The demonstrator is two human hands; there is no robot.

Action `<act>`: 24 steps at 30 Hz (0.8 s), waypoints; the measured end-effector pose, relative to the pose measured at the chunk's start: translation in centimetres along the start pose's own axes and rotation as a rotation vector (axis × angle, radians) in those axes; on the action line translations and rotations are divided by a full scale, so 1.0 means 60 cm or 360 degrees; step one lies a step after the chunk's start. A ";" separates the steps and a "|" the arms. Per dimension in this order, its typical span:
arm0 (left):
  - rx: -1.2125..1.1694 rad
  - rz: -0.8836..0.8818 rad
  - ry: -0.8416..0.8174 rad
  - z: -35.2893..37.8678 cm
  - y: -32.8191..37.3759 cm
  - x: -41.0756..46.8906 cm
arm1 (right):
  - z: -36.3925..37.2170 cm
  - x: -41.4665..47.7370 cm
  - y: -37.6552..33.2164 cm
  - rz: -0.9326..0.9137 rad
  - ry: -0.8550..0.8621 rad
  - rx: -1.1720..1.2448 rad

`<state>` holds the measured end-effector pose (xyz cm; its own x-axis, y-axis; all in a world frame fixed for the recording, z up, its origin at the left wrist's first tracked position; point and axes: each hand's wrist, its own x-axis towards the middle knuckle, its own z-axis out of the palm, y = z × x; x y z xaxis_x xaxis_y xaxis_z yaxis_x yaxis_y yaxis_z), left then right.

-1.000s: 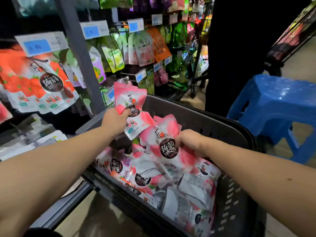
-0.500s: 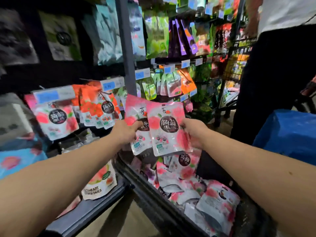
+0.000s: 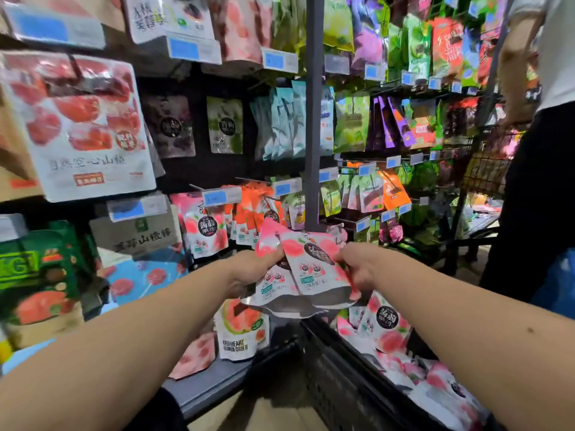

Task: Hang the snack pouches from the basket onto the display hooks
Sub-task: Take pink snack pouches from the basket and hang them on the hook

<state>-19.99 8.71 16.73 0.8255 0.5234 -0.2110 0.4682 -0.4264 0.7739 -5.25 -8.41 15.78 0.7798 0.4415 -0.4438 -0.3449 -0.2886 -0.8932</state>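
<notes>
Your left hand [image 3: 250, 269] pinches the rear pouch [image 3: 268, 244] and your right hand [image 3: 357, 267] grips the front pouch [image 3: 314, 269], the two overlapping above the basket [image 3: 336, 377] at its left rim. More loose pouches [image 3: 385, 325] lie inside the basket. Matching hung pouches [image 3: 207, 228] sit beyond the basket, upper left.

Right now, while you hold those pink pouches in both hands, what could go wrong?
The left hand and right hand hold overlapping pink pouches above the basket rim, so one might slip onto the floor. The matching hung pouches sit behind a price tag, so the hook could be missed.
</notes>
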 end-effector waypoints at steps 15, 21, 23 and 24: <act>0.0110 -0.0014 0.0509 -0.159 -0.162 -0.035 | 0.243 0.007 -0.041 -0.0108 -0.0555 -0.0457; -0.0039 0.0097 0.0888 -0.151 -0.244 0.041 | 0.312 0.088 -0.031 -0.0522 -0.0622 -0.1042; 0.0067 0.0084 0.0946 -0.153 -0.255 0.066 | 0.320 0.102 -0.030 -0.0569 -0.0742 -0.0987; 0.0066 0.0063 0.0967 -0.154 -0.257 0.078 | 0.323 0.114 -0.031 -0.0619 -0.0804 -0.0963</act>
<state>-26.28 24.56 9.34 0.5209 0.8285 0.2055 0.4625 -0.4763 0.7478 -9.37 11.61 12.98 0.4106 0.8842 -0.2229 0.3452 -0.3770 -0.8595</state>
